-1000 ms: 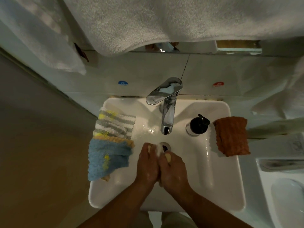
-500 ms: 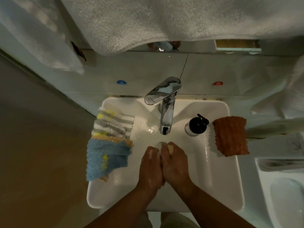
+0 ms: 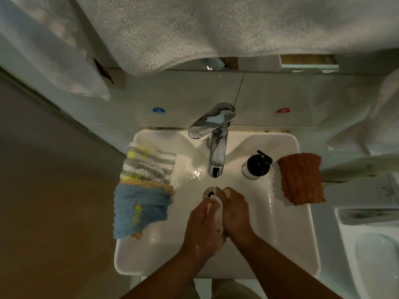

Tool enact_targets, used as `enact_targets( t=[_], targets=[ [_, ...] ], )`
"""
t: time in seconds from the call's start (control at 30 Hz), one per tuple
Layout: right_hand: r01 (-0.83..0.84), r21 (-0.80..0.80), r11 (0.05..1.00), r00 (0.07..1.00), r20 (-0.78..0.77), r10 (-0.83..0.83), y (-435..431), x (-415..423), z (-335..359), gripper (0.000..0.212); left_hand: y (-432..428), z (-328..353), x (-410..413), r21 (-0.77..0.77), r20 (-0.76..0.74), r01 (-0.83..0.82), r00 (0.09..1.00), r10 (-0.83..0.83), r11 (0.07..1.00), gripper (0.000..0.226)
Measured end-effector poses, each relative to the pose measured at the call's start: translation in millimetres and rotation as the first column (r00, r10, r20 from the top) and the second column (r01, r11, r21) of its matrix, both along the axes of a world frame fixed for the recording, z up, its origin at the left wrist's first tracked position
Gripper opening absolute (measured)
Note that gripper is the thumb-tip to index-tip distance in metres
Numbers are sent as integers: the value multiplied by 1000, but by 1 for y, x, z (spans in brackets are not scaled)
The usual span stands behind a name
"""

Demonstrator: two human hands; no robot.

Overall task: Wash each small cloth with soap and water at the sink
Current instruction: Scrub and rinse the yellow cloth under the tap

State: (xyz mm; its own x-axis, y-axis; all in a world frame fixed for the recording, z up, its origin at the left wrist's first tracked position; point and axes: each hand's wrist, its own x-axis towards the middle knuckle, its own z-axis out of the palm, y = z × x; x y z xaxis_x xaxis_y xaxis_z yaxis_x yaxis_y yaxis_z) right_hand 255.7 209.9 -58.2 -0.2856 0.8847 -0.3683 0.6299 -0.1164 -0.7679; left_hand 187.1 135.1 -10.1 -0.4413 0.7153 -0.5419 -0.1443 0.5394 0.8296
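Note:
Over the white sink [image 3: 289, 240] my left hand [image 3: 201, 225] and my right hand [image 3: 235, 212] press together, gripping a small pale cloth [image 3: 218, 214] squeezed between the palms, mostly hidden. They sit just in front of the drain [image 3: 209, 192], below the chrome tap [image 3: 216, 143]. A striped grey, white and yellow cloth [image 3: 146, 165] and a blue cloth [image 3: 138, 212] lie on the sink's left rim. An orange-brown cloth [image 3: 301, 179] lies on the right rim. A black-topped soap dispenser [image 3: 257, 165] stands right of the tap.
A large white towel [image 3: 216, 29] hangs above the sink, another at the upper left. Blue and red stickers mark the tiled wall behind the tap. A second white fixture [image 3: 371, 255] stands at the right. Brown floor lies to the left.
Both hands rubbed the cloth between them, the left sliding back toward me and the right forward. The cloths on the rims stayed put.

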Motion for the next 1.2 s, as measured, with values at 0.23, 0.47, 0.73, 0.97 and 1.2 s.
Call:
enact_targets(
  t=[0.23,0.47,0.73,0.97,1.2],
  targets=[
    [-24,152,988,989,-140,46,-30,-12,19,47,12,-11,-14,15,60,-157,986,156,987,30],
    [-9,28,1000,1000,-25,9,-9,-1,4,37,2,-1,-9,23,34,-68,997,68,997,25],
    [-49,188,981,998,-31,56,-3,-9,12,42,-4,0,0,17,-37,-25,999,26,1000,31],
    [20,-56,998,996,85,-16,20,23,-15,53,-22,-28,-42,-68,-233,32,971,-47,997,31],
    [148,-183,972,988,-10,-152,-6,25,-15,62,-26,-53,-41,-106,-345,-101,937,59,989,26]
  ],
)
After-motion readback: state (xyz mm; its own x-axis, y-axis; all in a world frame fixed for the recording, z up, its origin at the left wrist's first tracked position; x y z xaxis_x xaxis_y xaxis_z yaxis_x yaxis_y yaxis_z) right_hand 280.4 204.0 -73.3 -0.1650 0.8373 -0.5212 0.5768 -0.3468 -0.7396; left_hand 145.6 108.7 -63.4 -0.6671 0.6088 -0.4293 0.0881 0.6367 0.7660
